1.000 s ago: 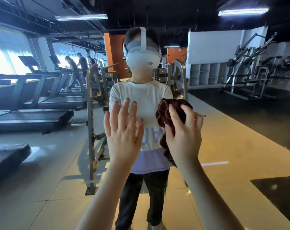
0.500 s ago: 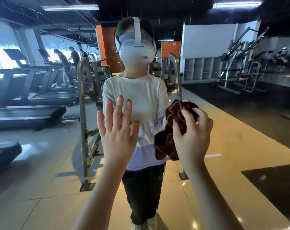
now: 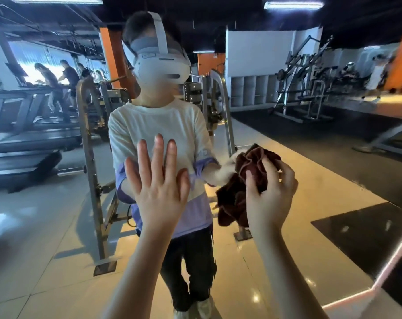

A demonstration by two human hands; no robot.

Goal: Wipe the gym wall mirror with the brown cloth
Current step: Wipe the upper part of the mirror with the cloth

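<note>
The gym wall mirror (image 3: 322, 180) fills the whole view and reflects the gym and my own body in a white shirt and headset. My left hand (image 3: 159, 187) is flat against the glass at centre, fingers straight and pointing up. My right hand (image 3: 268, 196) grips the bunched brown cloth (image 3: 239, 192) and holds it on the glass to the right of the left hand. Part of the cloth is hidden behind my fingers. The reflected arm meets the cloth from the other side.
The reflection shows treadmills (image 3: 29, 139) with people on them at left, a steel weight rack (image 3: 91, 180) behind me, white cubby shelves (image 3: 250, 93) and exercise machines (image 3: 306, 93) at right. A bright strip (image 3: 379, 279) crosses the lower right corner.
My right hand has carried the brown cloth rightward and down across the glass. The view has shifted right. My left hand has stayed flat on the mirror.
</note>
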